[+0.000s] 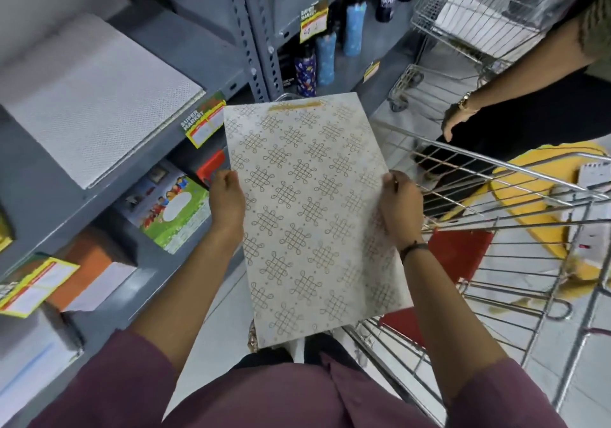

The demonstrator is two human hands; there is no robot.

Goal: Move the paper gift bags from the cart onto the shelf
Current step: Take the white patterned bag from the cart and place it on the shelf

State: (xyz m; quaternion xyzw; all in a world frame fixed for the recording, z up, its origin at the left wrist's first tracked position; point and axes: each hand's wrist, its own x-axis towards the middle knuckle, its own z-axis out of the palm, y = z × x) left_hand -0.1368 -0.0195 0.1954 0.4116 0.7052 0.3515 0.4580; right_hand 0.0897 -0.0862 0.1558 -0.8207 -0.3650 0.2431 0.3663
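Note:
A flat white paper gift bag (307,216) with a gold knot pattern is held in front of me, between the shelf and the cart. My left hand (227,200) grips its left edge and my right hand (400,206) grips its right edge. The grey metal shelf (185,47) runs along the left; a stack of white dotted bags (89,96) lies on it. The wire cart (515,229) stands at the right, with red items (463,249) showing through its bars.
Another person's hand (458,123) reaches toward the cart's far end. A second wire cart (479,14) stands behind. Bottles (325,57) fill the far shelf. Colourful packs (168,206) sit on the lower shelf. Price tags (205,123) hang off shelf edges.

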